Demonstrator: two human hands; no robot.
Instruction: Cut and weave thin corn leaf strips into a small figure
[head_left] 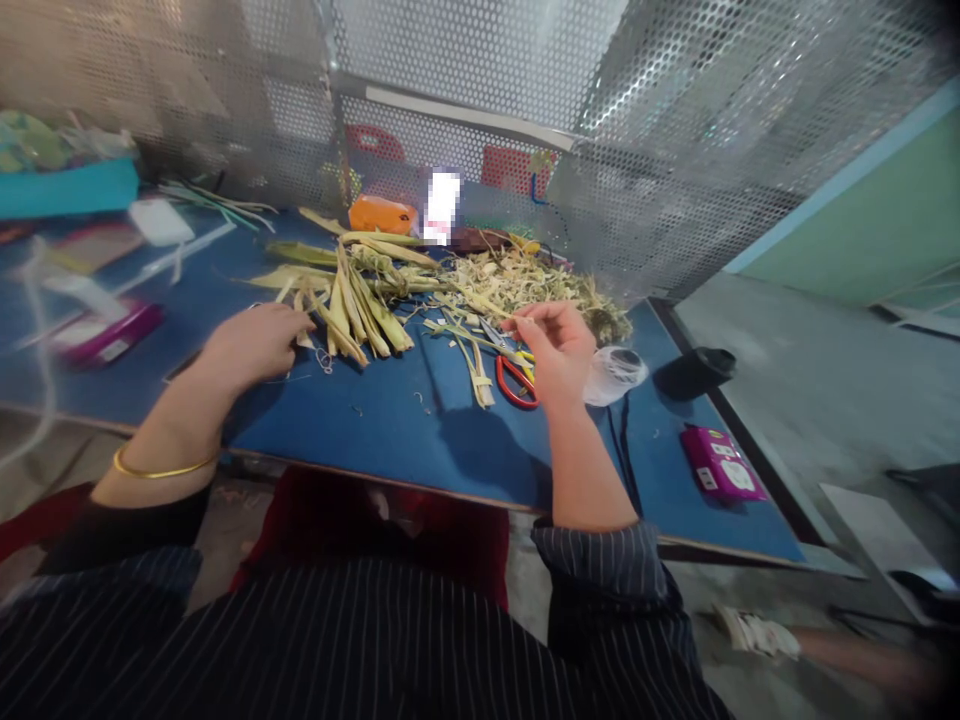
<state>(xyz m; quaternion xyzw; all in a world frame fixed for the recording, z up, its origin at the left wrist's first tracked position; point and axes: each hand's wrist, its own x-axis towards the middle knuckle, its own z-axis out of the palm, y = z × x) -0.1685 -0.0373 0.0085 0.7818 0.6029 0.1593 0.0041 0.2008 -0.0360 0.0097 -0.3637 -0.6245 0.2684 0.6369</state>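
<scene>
My left hand rests on the blue table with fingers curled, its tips touching a bundle of pale green leaf strips. My right hand is raised above the table, thumb and fingers pinched on a thin leaf strip. Scissors with red and yellow handles lie just left of that hand. A heap of shredded leaf scraps sits behind it.
A clear roll, a black cap and a pink box lie at the right. An orange box stands at the back, a purple case at the left. Perforated metal screens wall the table.
</scene>
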